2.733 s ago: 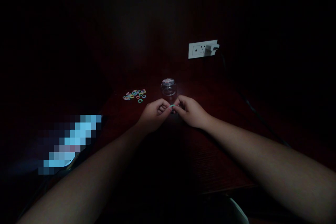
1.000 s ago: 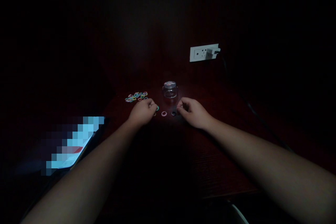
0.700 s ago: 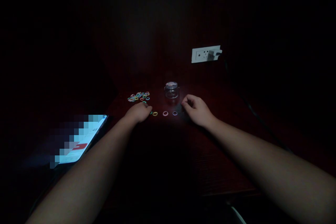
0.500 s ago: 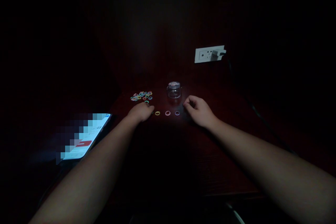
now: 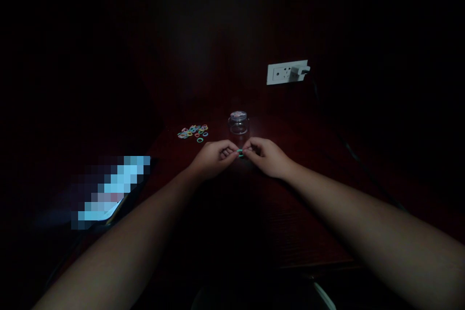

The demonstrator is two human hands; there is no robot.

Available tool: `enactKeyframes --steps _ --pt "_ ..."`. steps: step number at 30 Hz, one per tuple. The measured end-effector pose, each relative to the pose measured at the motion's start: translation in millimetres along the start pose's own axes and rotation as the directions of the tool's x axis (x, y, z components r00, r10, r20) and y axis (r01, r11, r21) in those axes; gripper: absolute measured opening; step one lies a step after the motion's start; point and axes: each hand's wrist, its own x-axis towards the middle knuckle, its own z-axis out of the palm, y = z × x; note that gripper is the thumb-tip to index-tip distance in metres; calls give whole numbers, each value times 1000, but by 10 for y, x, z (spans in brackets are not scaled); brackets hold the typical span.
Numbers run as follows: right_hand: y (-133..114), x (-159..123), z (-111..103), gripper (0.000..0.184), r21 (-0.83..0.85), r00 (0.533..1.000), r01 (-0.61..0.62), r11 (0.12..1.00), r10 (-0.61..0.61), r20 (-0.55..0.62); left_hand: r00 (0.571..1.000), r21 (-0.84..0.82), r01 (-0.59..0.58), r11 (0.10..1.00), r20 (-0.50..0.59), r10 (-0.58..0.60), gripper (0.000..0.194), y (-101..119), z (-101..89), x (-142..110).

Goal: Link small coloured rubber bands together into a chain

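In the middle of the head view, my left hand (image 5: 218, 159) and my right hand (image 5: 267, 156) meet fingertip to fingertip, both pinching. A small green hair tie (image 5: 240, 153) is held between them, just above the dark red table. Right behind the fingers stands a clear glass jar (image 5: 239, 126) with its lid on. A pile of coloured hair ties (image 5: 191, 131) lies to the left of the jar, with one green loop (image 5: 200, 140) at its near edge. No loose ties show in front of the jar, where my hands block the table.
A lit phone (image 5: 116, 191) lies at the left, beside my left forearm. On the wall at back right is a white socket plate (image 5: 278, 74) with a charger (image 5: 301, 71) plugged in. A dark cable (image 5: 352, 151) runs along the right side.
My left hand has moved right to meet my right hand, and a green hair tie now shows between them. The yellow, pink and purple ties in a row are out of sight.
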Motion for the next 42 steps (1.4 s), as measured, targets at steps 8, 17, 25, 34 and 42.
enactKeyframes --steps 8,17,25,34,42 --pt "-28 -1 -11 16 -5 1000 5 1000 -6 -17 995 5 50 999 -86 -49 24 -50 -23 23" --pt "-3 -7 -1 18 48 998 2 999 -5 61 998 2 -4 1000 -60 4 20 15 8 2" --pt "2 4 -43 16 27 1000 -23 999 22 7 998 5 -7 1000 -64 7 20 15 12 7" --pt "-63 -29 -33 15 138 998 3 990 -12 65 998 -13 -8 1000 -56 7 18 30 10 16" --pt "-61 -26 -24 17 81 998 38 996 -42 51 999 -30 -15 999 -45 14 18 57 19 10"
